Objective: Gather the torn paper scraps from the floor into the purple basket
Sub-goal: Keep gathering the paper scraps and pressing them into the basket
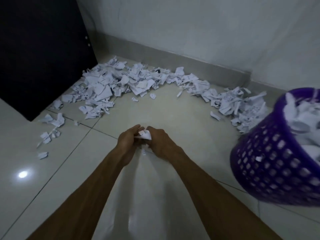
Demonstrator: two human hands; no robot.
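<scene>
My left hand (pixel 129 138) and my right hand (pixel 160 140) meet over the tiled floor, fingers curled round a small bunch of white paper scraps (pixel 145 135) held between them. A long heap of torn paper scraps (pixel 121 82) curves along the wall from the dark cabinet to the purple basket (pixel 270 163). The basket stands at the right edge, tilted, its top full of white paper. One small scrap sticks to its perforated side.
A black cabinet (pixel 39 54) fills the left rear corner. Loose scraps (pixel 52 129) trail out along the floor by its front. A grey skirting (pixel 190 64) runs along the white wall behind the heap. A light reflection glints on the tiles at lower left.
</scene>
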